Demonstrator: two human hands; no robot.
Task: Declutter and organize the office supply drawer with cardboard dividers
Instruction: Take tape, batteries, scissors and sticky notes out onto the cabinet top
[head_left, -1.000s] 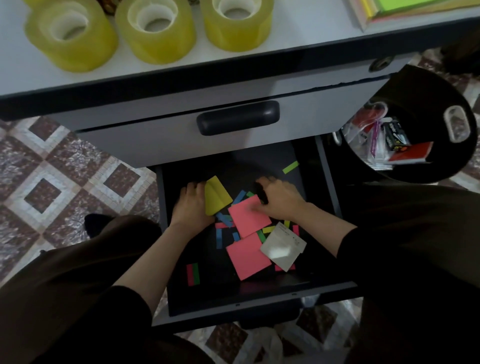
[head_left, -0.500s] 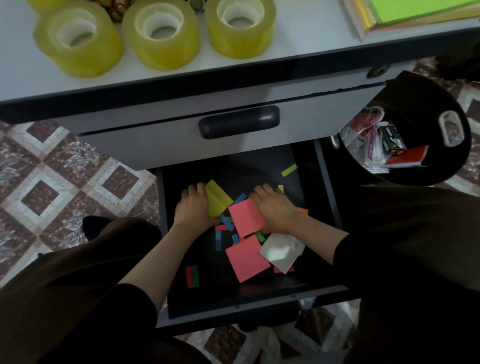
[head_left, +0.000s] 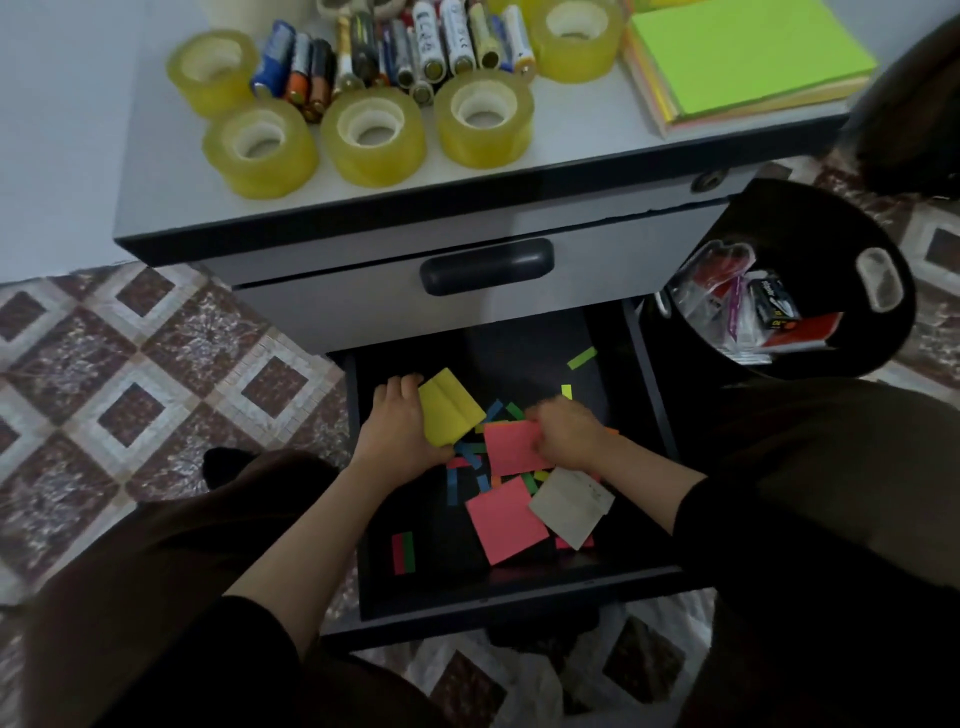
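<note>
The right hand (head_left: 566, 434), at three o'clock, now pinches the pink note (head_left: 511, 447) it merely covered before; the left hand (head_left: 400, 431), at nine, still grips the yellow pad (head_left: 449, 408). Gathering is under way.

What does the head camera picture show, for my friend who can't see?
A person's left hand holds a yellow pad and the right hand grips a pink note inside an open drawer of scattered paper slips. Tape rolls and batteries sit on the cabinet.

Glossy plastic tape rolls (head_left: 373, 136), matt paper notes (head_left: 506, 519)
</note>
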